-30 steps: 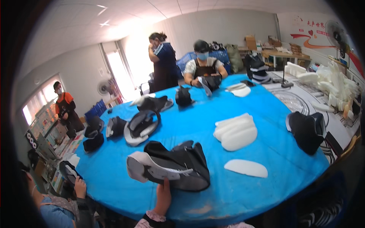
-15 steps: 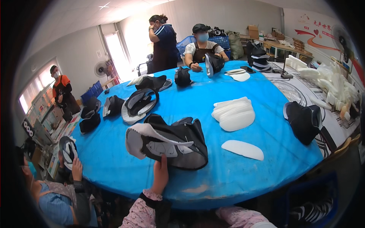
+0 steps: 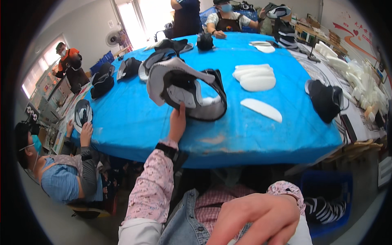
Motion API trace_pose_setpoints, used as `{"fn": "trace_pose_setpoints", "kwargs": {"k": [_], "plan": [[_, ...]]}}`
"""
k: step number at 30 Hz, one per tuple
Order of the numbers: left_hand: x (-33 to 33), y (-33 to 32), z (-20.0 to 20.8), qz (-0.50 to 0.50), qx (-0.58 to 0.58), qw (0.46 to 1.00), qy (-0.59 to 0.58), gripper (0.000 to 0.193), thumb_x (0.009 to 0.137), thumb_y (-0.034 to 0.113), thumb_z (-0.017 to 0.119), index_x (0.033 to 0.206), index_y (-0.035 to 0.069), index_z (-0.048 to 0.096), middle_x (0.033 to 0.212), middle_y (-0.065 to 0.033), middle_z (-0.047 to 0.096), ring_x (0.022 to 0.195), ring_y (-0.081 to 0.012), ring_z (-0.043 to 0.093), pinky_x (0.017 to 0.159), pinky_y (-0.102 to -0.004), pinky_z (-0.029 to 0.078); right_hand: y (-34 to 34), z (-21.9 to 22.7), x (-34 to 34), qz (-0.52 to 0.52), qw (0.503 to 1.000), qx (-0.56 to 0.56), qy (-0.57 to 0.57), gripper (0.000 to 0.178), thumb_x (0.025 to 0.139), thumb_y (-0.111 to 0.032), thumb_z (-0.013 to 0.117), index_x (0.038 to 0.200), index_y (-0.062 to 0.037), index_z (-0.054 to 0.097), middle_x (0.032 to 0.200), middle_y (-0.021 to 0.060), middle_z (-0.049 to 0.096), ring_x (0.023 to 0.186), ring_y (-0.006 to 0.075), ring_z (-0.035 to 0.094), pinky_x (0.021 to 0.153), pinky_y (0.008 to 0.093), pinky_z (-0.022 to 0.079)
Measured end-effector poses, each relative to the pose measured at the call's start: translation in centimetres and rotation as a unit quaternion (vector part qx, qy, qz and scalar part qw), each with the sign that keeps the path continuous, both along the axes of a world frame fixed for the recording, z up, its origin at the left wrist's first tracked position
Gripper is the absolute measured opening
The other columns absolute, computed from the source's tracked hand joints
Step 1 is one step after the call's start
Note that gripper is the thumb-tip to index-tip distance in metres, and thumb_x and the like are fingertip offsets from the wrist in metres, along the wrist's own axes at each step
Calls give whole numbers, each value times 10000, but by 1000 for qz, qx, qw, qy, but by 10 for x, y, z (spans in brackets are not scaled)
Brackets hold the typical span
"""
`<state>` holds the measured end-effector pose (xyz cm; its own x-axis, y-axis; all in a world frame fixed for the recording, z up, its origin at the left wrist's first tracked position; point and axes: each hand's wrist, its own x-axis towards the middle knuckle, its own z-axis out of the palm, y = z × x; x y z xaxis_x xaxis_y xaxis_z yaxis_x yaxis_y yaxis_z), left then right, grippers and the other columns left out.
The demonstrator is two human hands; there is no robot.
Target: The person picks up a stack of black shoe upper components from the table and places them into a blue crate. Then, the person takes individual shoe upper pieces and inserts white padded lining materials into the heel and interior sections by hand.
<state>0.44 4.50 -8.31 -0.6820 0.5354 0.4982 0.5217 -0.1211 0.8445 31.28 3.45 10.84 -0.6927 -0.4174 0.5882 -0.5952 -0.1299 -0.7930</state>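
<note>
My left hand (image 3: 177, 122) grips the lower edge of a sewn black-and-grey fabric liner (image 3: 155, 87), raised over the table's near side. The liner is hollow and tilted, with its opening and pale inner panels facing me. Close at the bottom edge is my right hand (image 3: 257, 218), in front of my lap. Its fingers are bent and held together; their tips are cut off, and what they hold cannot be made out. Right of the liner lie a single white half-oval foam pad (image 3: 262, 110) and a stack of white pads (image 3: 255, 78).
A blue-covered table (image 3: 212, 145) carries more black fabric pieces (image 3: 103, 81) at left and one (image 3: 325, 102) at right. White foam pieces (image 3: 355, 79) are heaped far right. A blue crate (image 3: 310, 179) stands below. One co-worker (image 3: 65, 175) sits left, others are across and behind.
The view has tipped downward. The liner has turned so its opening shows more. My right hand has come into view at the bottom. The co-worker across has lifted a similar piece.
</note>
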Motion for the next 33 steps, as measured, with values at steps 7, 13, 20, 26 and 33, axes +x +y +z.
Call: {"fn": "trace_pose_setpoints", "kwargs": {"k": [7, 13, 20, 26, 33], "plan": [[-4, 1, -2, 18, -62, 998, 20, 419, 935, 338, 412, 945, -62, 536, 778, -195, 582, 704, -312, 523, 661, -339, 413, -44, -13, 8, -111, 949, -137, 260, 222, 869, -129, 542, 951, 60, 625, 969, 165, 603, 774, 236, 568, 647, 298, 456], [3, -1, -2, 8, -21, 999, 38, 430, 933, 349, 405, 971, -59, 537, 852, -216, 591, 815, -382, 538, 706, -349, 417, -40, -17, -2, -160, 946, -79, 270, 194, 868, -131, 532, 944, 23, 622, 955, 135, 600, 783, 235, 565, 691, 297, 452], [-2, -2, 5, 12, -76, 997, -27, 424, 928, 346, 426, 953, -59, 548, 863, -152, 605, 824, -286, 546, 745, -321, 402, -19, -15, -6, -491, 840, -55, 224, 130, 843, -52, 479, 837, 33, 578, 860, 109, 574, 721, 162, 539, 678, 259, 442], [7, 7, 7, -43, 102, 993, -46, 360, 926, 287, 458, 1059, -40, 527, 988, -84, 582, 903, -147, 498, 815, -264, 381, 171, -100, 25, -752, 618, 161, -160, 334, 912, -312, 474, 980, -4, 585, 902, 64, 600, 820, 137, 540, 735, 250, 421], [3, -3, 8, -43, 42, 993, -99, 382, 928, 287, 449, 1115, -42, 502, 1051, -112, 566, 952, -185, 498, 863, -281, 370, 201, -149, 6, -772, 444, 408, -200, 557, 770, -450, 613, 978, 61, 540, 999, 224, 533, 942, 335, 504, 846, 383, 408]]}}
